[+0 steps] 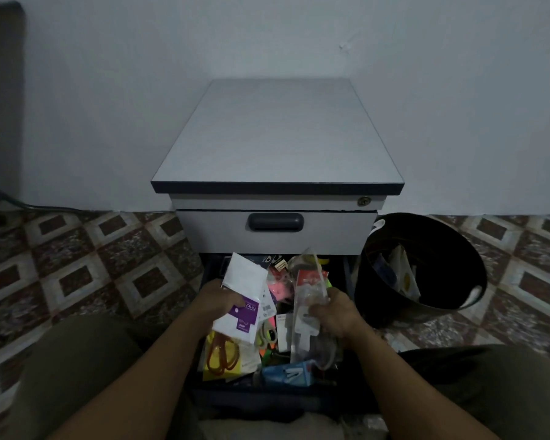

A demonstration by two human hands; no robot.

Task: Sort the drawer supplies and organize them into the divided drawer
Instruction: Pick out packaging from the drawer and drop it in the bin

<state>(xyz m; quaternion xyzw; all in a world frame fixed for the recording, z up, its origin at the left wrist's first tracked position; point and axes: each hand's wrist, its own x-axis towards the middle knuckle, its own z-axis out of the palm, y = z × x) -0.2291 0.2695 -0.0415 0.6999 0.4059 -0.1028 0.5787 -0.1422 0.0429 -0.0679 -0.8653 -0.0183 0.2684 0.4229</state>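
The lower drawer [213,392] of a grey cabinet is pulled out and crammed with packaged supplies. My left hand [218,300] holds a white packet with a purple label [245,287] above the drawer's left side. My right hand [334,312] grips a clear plastic packet with a red header [308,287] over the drawer's right side. Below lie orange-handled scissors on a yellow card [221,354], a blue box [291,373], pink items [278,287] and neon green and orange pieces. No dividers show under the clutter.
The cabinet [277,138] stands against the wall; its upper drawer [277,230] is closed. A black bin [423,268] holding some packets stands right of the drawer. Patterned floor tiles spread on both sides. My knees frame the drawer.
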